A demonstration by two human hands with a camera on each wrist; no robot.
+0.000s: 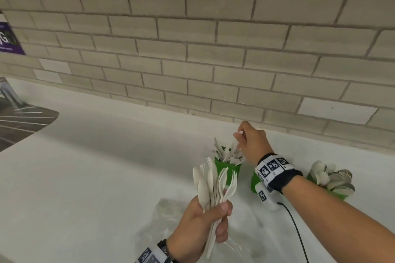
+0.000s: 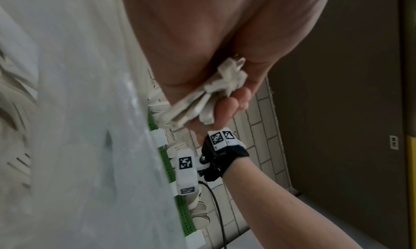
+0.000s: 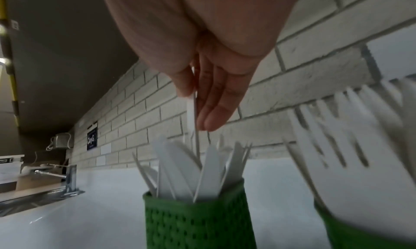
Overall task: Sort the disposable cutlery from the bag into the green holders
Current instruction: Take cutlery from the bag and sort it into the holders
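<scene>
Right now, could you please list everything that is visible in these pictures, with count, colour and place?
green perforated plastic holders: three, green, in a row on the counter by the wall
white plastic knife: one, white, above the left holder
bundle of white plastic cutlery: one, white, above the bag
clear plastic bag: one, transparent, near counter edge
white counter: one, white
right hand: pinches the knife
left hand: grips the bundle

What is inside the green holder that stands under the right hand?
The green holder contains white knives, blades up. The right hand lowers one more knife in. Their handles inside are hidden.
</scene>
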